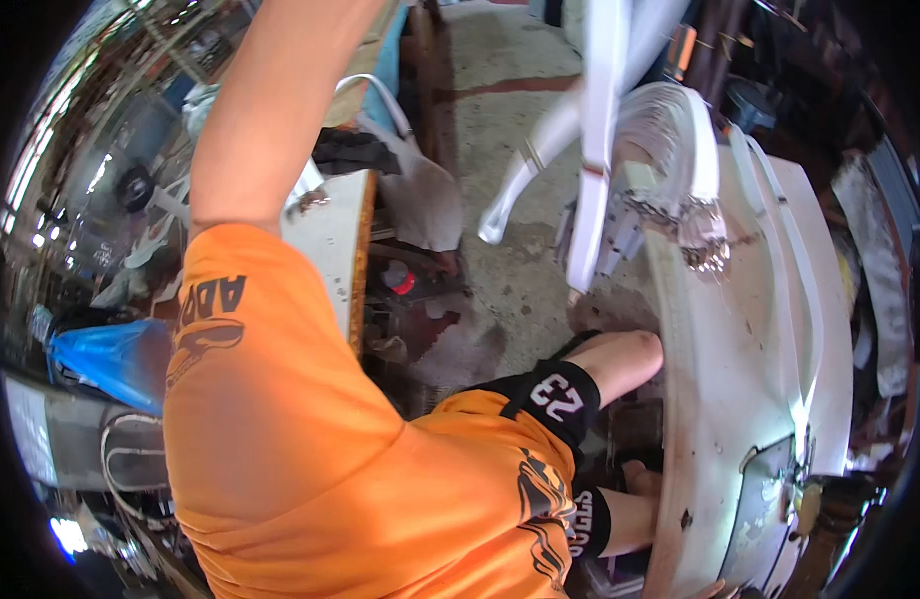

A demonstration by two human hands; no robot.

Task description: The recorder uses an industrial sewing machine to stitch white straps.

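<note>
My left arm [270,110] reaches up past the top edge, so the hand itself is out of the picture. White straps [598,130] with small metal pieces hang from the top edge, partly smeared by motion; what holds them is not shown. A thick bundle of white straps [714,150] lies over the edge of the pale worktable [704,329], its metal-tipped ends bunched together. Only a sliver of skin, apparently my right hand [717,591], shows at the bottom edge by the table; its fingers are too cut off to read.
A sewing machine [829,509] stands at the lower right, a long white strap [804,299] running to it. Left of the aisle is another pale tabletop [330,240] with a brown edge. A blue plastic bag [111,359] sits at far left. The concrete floor [510,130] lies between.
</note>
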